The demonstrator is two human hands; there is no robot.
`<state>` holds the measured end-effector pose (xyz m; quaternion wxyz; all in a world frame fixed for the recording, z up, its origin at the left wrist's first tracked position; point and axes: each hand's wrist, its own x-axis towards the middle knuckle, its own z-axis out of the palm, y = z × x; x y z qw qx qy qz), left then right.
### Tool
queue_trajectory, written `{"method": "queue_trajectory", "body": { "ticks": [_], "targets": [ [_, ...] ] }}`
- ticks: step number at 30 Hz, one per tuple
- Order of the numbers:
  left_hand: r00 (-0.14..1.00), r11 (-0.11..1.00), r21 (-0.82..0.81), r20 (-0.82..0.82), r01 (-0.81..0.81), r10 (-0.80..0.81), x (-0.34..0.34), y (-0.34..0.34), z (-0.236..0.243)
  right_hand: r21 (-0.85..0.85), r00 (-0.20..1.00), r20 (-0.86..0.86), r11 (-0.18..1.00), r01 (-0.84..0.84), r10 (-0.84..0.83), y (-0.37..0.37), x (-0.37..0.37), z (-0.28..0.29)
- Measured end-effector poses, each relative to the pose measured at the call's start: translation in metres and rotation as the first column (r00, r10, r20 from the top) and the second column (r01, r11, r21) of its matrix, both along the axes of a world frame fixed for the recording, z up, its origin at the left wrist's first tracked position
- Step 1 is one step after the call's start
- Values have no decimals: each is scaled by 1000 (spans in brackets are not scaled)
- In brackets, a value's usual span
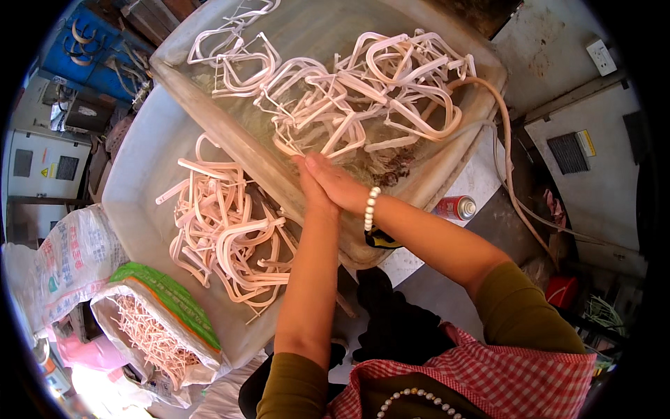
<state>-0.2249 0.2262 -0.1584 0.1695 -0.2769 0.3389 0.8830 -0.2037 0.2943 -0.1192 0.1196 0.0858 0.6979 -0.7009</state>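
Note:
My left hand (312, 183) and my right hand (340, 186) are pressed together above the near wall of a water-filled plastic tub (230, 126). Their fingers are closed against each other and point away from me, so whatever lies between them is hidden. Right at the fingertips are the ends of curved pale-pink plastic strips (412, 70), which lie tangled in the water. A second heap of pink bent plastic pieces (241, 241) sits in the lower, pale tub (136, 174) to the left. A white bead bracelet (372, 209) circles my right wrist.
A tan hose (504, 112) runs over the water tub's right rim. Beside that tub stands a red spray can (457, 207). At lower left, an open woven sack (115, 297) holds thin pink plastic scraps. Grey metal cabinets (583, 167) stand on the right.

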Motion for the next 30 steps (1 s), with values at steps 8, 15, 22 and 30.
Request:
{"method": "queue_trajectory", "body": {
  "ticks": [8,15,22,30],
  "targets": [
    [949,950,27,-71,311,-308,-8,5,32,630,899,-364,775,44,245,17,-20,-20],
    [943,874,450,-332,181,-25,-2,-1,68,-942,966,235,219,254,-107,-6,-9,30],
    [919,861,452,-391,236,-47,15,-4,44,-881,956,170,397,256,-240,-14,-22,50],
    [967,704,679,-250,208,-45,20,-22,62,92,905,-419,995,-41,76,12,-32,39]
  ]
}}
